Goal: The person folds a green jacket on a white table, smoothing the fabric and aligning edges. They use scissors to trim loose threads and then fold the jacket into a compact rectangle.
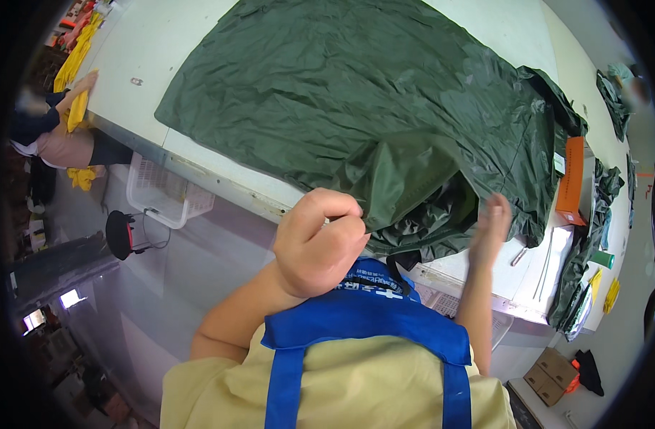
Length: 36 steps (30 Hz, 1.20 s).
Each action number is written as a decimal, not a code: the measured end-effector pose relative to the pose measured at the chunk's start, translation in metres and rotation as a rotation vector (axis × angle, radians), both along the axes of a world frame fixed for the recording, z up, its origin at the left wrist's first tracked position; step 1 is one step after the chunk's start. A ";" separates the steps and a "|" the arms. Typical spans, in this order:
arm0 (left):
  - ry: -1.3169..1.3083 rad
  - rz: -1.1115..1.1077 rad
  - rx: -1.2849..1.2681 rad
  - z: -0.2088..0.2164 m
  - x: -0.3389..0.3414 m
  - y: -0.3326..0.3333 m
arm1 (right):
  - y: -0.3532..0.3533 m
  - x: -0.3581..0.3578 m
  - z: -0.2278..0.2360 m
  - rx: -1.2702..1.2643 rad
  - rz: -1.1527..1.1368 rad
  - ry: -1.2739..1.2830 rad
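A large dark green rain garment [327, 86] of thin, shiny, creased fabric lies spread over the pale table [138, 50]. At its near edge a hood-like part [406, 171] is raised, its opening showing a dark, crumpled inside. My left hand [320, 243] is closed in a fist on the left edge of this part, holding it up at the table's front. Right of the opening is my right hand [492, 225], smeared by motion. Its fingers are too blurred to show whether they touch the fabric. A black strap [399, 270] hangs below the opening against my blue apron [363, 314].
On the right stand an orange box [572, 179], a small pen-like tool [519, 256] and more folded green garments [574, 275]. A white plastic basket [159, 189] and a black stool [118, 234] are below the table's left edge. At far left another person's hand [86, 82] touches yellow fabric [77, 111].
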<state>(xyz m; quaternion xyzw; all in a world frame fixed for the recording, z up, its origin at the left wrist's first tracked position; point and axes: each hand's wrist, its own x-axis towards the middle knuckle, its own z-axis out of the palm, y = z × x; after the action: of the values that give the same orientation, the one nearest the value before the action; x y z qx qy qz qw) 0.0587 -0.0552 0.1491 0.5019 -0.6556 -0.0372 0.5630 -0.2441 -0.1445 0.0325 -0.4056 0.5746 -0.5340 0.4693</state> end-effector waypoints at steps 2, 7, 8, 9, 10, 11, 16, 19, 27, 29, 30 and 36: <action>-0.006 -0.032 0.023 0.004 -0.007 -0.007 | -0.018 -0.151 -0.078 0.031 -0.380 0.779; 0.206 -0.066 0.114 0.004 -0.017 -0.017 | 0.002 -0.226 -0.084 0.893 -0.604 1.306; 0.287 -0.080 0.147 0.003 -0.019 -0.018 | 0.007 -0.241 -0.091 0.922 -0.534 1.363; 0.369 -0.096 0.182 0.004 -0.021 -0.019 | 0.011 -0.273 -0.109 0.791 -0.486 1.370; 0.474 -0.155 0.217 0.008 -0.023 -0.021 | 0.014 -0.319 -0.136 0.663 -0.449 1.375; 0.499 -0.158 0.238 0.012 -0.024 -0.023 | 0.013 -0.340 -0.154 0.530 -0.399 1.372; 0.536 -0.160 0.253 0.015 -0.025 -0.032 | 0.014 -0.391 -0.159 0.719 -0.392 0.634; 0.241 -0.048 0.180 0.014 -0.024 -0.029 | -0.009 -0.294 -0.104 0.290 -0.709 0.166; -0.142 -0.029 0.057 0.021 -0.033 -0.030 | 0.028 -0.029 0.116 -0.176 0.021 0.154; -0.182 -0.031 0.042 0.020 -0.033 -0.029 | 0.035 0.028 0.142 -0.589 0.307 0.498; -0.193 -0.021 0.042 0.019 -0.032 -0.026 | 0.035 0.046 0.156 -0.592 0.407 0.597; -0.181 -0.079 0.038 0.023 -0.033 -0.023 | 0.035 0.083 0.172 -0.600 0.513 0.762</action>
<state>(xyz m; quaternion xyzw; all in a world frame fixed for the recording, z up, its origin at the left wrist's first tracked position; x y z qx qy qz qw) 0.0261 -0.0786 0.1725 0.4873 -0.7223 -0.0262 0.4900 -0.1614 -0.1098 0.2048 -0.8132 0.4092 -0.3583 0.2069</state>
